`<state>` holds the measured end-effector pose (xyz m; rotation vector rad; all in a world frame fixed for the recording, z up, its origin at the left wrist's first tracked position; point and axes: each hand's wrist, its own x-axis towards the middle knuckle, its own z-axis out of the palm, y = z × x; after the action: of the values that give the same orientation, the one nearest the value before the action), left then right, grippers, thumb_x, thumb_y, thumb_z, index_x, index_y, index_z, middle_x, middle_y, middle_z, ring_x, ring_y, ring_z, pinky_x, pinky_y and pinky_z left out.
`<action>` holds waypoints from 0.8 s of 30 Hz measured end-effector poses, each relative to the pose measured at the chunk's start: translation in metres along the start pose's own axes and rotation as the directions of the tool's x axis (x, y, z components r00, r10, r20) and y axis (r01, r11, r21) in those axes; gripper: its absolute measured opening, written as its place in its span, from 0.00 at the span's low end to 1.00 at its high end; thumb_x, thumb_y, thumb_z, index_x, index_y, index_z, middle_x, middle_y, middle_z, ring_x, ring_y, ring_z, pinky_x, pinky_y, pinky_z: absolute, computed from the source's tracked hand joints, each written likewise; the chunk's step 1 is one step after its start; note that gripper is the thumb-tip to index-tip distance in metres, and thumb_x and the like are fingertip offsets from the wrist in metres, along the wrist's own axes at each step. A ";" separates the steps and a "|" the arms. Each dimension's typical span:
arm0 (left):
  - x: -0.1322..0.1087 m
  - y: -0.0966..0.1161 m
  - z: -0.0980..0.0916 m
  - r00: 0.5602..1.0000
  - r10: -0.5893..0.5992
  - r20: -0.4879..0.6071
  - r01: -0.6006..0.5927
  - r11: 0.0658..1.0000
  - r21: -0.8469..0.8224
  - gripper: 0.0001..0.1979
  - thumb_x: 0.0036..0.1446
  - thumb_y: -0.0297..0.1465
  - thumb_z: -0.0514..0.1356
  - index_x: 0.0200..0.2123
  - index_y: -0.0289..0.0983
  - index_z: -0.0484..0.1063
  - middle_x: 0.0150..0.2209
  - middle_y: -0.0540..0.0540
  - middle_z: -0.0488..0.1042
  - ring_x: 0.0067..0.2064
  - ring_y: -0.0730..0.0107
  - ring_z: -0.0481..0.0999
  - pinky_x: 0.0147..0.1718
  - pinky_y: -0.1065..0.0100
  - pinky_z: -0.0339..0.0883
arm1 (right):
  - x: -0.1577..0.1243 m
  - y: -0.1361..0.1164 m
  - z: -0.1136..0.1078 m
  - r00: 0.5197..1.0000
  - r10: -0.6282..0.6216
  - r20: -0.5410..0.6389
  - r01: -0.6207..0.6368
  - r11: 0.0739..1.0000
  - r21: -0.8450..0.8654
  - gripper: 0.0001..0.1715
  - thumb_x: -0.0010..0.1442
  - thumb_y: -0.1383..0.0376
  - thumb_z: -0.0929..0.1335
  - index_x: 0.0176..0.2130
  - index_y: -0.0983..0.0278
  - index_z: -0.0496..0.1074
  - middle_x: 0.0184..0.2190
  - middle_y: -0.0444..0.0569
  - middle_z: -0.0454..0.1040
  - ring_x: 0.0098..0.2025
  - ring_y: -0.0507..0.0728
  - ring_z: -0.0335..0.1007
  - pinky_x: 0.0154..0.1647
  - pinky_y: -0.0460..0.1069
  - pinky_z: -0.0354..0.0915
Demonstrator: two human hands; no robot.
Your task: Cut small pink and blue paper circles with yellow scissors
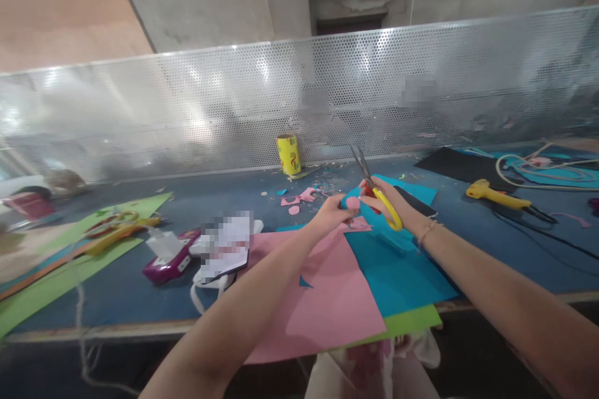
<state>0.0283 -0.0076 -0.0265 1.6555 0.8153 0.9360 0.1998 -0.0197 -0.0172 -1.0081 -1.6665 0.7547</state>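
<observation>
My left hand (330,214) pinches a small blue paper piece (344,201) with a pink paper circle (353,202) against it. Scissors (364,169) with yellow handles are in my right hand (395,194), their blades pointing up and away from me. My right fingertips are close to the held piece; whether they touch it I cannot tell. Below my hands lie a pink sheet (327,305), a blue sheet (397,280) and the edge of a green sheet (414,322). Pink cut-offs (307,194) and a loose pink circle (294,210) are just beyond my left hand.
A yellow roll (289,154) stands by the perforated metal screen (224,100). On the right are a yellow glue gun (498,194), its cable and black sheet (461,165). A phone (228,248), purple power strip (171,263) and green sheets (56,290) lie left.
</observation>
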 end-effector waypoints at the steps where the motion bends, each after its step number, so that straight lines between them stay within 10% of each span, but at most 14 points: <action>1: 0.000 -0.001 0.000 1.000 -0.011 0.019 0.011 1.000 0.010 0.08 0.43 0.29 0.67 0.24 0.34 0.69 0.18 0.52 0.69 0.22 0.76 0.70 0.26 0.72 0.66 | -0.001 -0.002 0.000 1.000 0.013 0.009 -0.014 1.000 0.009 0.20 0.49 0.54 0.72 0.36 0.59 0.63 0.22 0.36 0.65 0.16 0.46 0.55 0.15 0.45 0.55; 15: 0.009 -0.002 -0.005 0.964 0.008 -0.265 -0.052 0.986 -0.157 0.11 0.48 0.34 0.65 0.23 0.36 0.66 0.21 0.55 0.65 0.24 0.79 0.67 0.28 0.73 0.68 | 0.000 0.000 -0.007 0.991 0.132 0.025 -0.133 0.991 0.015 0.22 0.45 0.56 0.74 0.36 0.60 0.64 0.16 0.33 0.61 0.12 0.47 0.54 0.11 0.44 0.52; 24: 0.003 0.005 -0.001 0.994 -0.008 -0.107 0.008 1.000 -0.005 0.10 0.51 0.30 0.64 0.23 0.35 0.66 0.20 0.54 0.68 0.21 0.76 0.71 0.24 0.72 0.68 | 0.000 -0.001 -0.011 0.994 0.113 0.009 -0.112 0.993 -0.023 0.21 0.45 0.57 0.73 0.37 0.60 0.66 0.20 0.36 0.64 0.13 0.47 0.55 0.13 0.45 0.53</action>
<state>0.0293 -0.0060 -0.0207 1.6083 0.8906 1.0268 0.2102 -0.0202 -0.0131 -1.1234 -1.6406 0.8172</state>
